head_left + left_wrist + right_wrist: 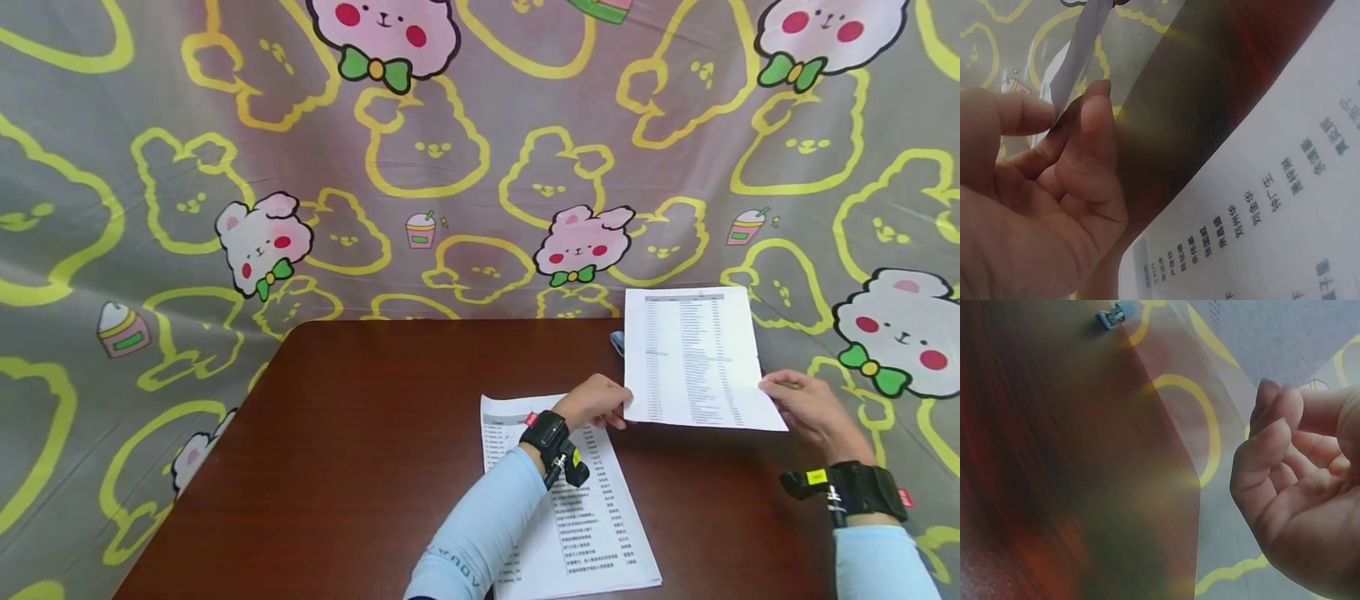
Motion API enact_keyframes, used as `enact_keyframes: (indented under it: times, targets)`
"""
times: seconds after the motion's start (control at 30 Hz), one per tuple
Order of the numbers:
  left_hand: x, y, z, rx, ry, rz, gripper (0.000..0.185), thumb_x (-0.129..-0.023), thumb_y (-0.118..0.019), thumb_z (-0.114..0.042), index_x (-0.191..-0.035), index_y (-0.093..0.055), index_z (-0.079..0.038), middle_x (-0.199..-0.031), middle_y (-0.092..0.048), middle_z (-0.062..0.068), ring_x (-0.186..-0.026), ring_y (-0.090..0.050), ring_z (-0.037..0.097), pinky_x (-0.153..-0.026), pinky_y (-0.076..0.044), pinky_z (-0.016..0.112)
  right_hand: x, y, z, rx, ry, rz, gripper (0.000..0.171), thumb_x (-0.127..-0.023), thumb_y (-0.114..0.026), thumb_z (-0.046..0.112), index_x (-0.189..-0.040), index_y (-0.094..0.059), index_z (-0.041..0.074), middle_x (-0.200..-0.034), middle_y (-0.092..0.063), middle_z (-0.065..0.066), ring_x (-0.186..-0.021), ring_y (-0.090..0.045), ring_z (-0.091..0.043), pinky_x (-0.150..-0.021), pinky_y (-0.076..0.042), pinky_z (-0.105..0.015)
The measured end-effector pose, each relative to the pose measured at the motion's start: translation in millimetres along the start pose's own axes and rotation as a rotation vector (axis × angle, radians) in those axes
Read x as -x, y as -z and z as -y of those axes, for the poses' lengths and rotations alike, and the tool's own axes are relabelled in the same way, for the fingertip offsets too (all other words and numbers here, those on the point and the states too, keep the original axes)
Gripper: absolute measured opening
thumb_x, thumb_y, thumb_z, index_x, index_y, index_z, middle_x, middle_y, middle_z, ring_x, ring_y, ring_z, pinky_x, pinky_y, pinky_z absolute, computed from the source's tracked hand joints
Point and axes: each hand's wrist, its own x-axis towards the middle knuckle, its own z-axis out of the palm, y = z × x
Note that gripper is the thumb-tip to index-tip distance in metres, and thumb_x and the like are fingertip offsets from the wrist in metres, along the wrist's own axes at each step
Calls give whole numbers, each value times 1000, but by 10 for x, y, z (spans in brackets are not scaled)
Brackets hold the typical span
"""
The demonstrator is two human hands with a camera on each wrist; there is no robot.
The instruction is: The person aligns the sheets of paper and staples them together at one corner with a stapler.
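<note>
A printed sheet (693, 358) of fine text is held upright above the dark red-brown table (375, 433). My left hand (618, 410) pinches its lower left corner; in the left wrist view the paper edge (1075, 59) sits between thumb and fingers of this hand (1066, 115). My right hand (768, 385) pinches the sheet's lower right edge, and its fingers are curled in the right wrist view (1291, 406), with the sheet (1285, 331) just above. A second printed sheet (592, 517) lies flat on the table under my left forearm.
A small blue-grey clip (617, 342) lies on the table behind the raised sheet, also in the right wrist view (1113, 315). A grey cloth (450, 167) with cartoon rabbits hangs behind and beside the table. Both wrists wear black camera bands.
</note>
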Motion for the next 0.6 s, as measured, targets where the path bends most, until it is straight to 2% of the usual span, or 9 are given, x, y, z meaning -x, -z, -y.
enact_keyframes:
  times: [0.13,0.3,0.43,0.6]
  targets:
    - [-43,36,7,13,-15,-78,21,-88,-55,-14,-72,-66,-6,-59,-57,2,-57,-64,17,-47,-32,25,-11,-33,59,9,26,52,37,-93,-65,40,-108,-60,6,-78,-65,12,-69,-64,-16,-61,-54,-31]
    - [-76,144,36,36,-48,-110,22,-93,-56,-18,-80,-70,-5,-65,-62,2,-67,-65,25,-51,-34,27,-34,-52,79,-11,64,126,25,-94,-64,35,-101,-62,11,-78,-65,10,-69,-63,-17,-61,-54,-31]
    - [-94,232,62,66,-60,-90,21,-94,-55,-18,-84,-70,-7,-69,-64,3,-69,-63,26,-54,-35,29,-77,-114,87,5,87,138,32,-95,-62,36,-106,-58,7,-81,-65,10,-71,-63,-16,-61,-54,-32]
    - [-81,354,101,40,-69,-116,21,-92,-54,-15,-79,-67,-6,-71,-63,3,-67,-61,23,-54,-36,29,-123,-256,129,50,110,172,42,-97,-60,37,-113,-55,-1,-82,-64,7,-70,-62,-17,-59,-51,-32]
